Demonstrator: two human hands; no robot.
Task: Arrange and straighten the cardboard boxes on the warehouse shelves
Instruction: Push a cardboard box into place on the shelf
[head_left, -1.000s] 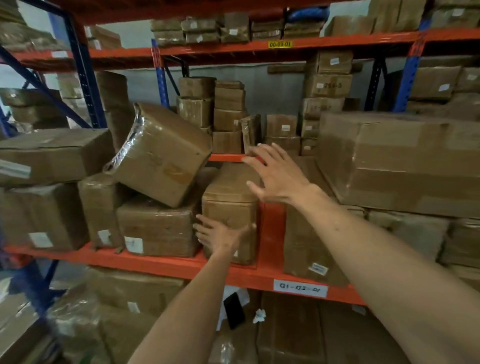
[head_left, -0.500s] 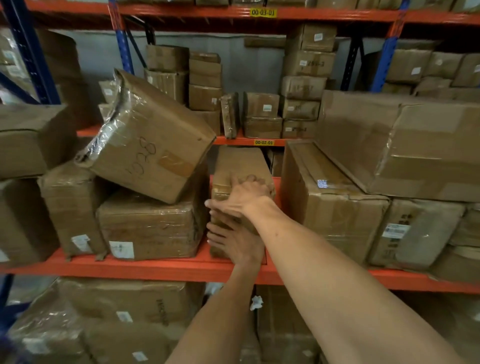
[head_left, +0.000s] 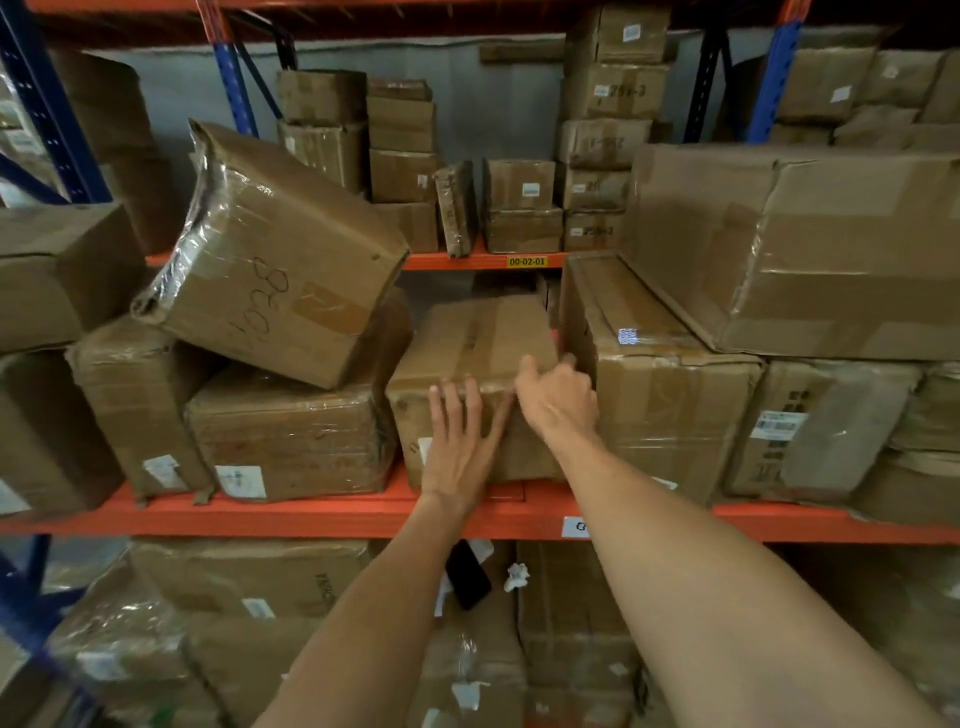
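Orange shelf (head_left: 311, 512): right hand (head_left: 558, 397) now off box top (head_left: 478, 338), at its right corner.

Matt brown cardboard box (head_left: 470, 358); tilted box (head_left: 270, 260) under glossy crinkled plastic wrap; orange painted-metal shelf beam (head_left: 311, 514).

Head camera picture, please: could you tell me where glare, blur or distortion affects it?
Head view: glare streaks the plastic wrap on the tilted box; the shelf beam bows from wide-angle distortion; lower-left corner smears with blur; both hands stay reasonably sharp.
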